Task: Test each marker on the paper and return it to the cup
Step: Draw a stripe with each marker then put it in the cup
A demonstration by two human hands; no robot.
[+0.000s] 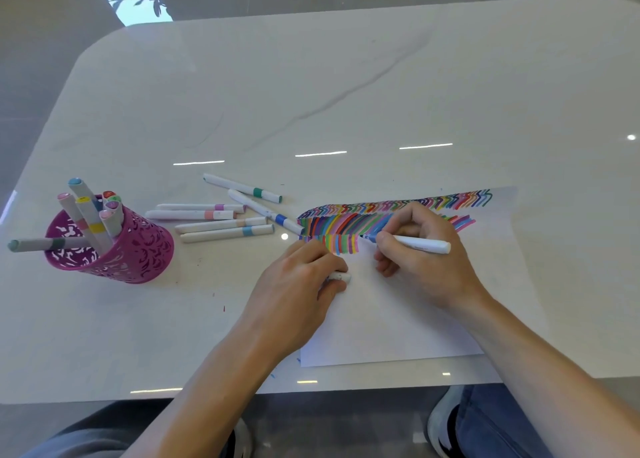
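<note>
While right fingers (384, 240) pinch the marker (420, 243) (tip on paper (398, 322)), left fingers (313, 253) clasp a cap (341, 276).

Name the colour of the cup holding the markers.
The cup is magenta, with a cut-out swirl pattern; the head view shows it.

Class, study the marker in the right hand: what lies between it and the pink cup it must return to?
The left hand, holding a cap, and six loose markers on the table lie between the marker in the right hand and the cup. Lifted over them, nothing visible blocks it.
</note>
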